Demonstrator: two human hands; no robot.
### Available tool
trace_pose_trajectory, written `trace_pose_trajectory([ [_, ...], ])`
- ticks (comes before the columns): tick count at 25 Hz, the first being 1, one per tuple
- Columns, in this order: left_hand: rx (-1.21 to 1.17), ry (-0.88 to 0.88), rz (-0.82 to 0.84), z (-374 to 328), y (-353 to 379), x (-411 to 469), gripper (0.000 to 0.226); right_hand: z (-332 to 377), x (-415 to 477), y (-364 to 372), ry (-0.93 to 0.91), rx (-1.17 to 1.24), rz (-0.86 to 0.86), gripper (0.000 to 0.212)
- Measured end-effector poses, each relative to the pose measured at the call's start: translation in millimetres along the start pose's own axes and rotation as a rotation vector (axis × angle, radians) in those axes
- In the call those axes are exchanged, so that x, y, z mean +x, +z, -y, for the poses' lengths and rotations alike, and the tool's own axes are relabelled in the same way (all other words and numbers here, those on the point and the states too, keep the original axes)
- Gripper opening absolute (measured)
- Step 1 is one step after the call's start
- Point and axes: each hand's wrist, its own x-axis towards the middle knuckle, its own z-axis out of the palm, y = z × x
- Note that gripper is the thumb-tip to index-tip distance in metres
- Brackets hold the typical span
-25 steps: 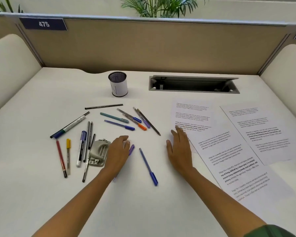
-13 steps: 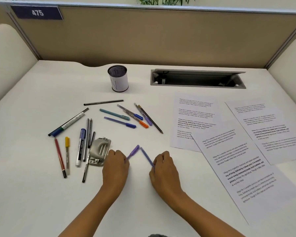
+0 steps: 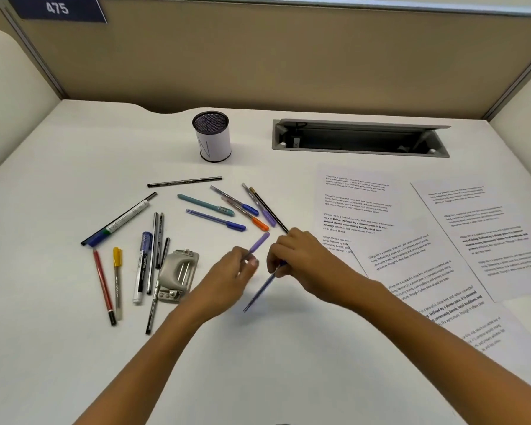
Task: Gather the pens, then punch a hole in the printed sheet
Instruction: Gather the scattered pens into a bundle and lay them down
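Pens: L hand grips purple pen, R hand blue pen.

Loose scatter of plastic pens on left half of flat white worktop. Grey metal hole punch among them. Round mesh pen cup behind. Printed white paper sheets on right, overlapping.

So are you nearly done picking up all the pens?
Not nearly. The left hand holds a light purple pen and the right hand a blue pen. Many pens, like the teal pen, still lie scattered. The mesh pen cup looks empty. The grey hole punch sits untouched, away from the printed sheets.
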Motion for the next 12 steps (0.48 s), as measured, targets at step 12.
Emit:
trace_pose_trajectory([
  [12, -0.254, -0.140, -0.083, 10, -8, 40, 0.016, -31, 54, 0, 0.382, 0.374, -0.433, 0.020],
])
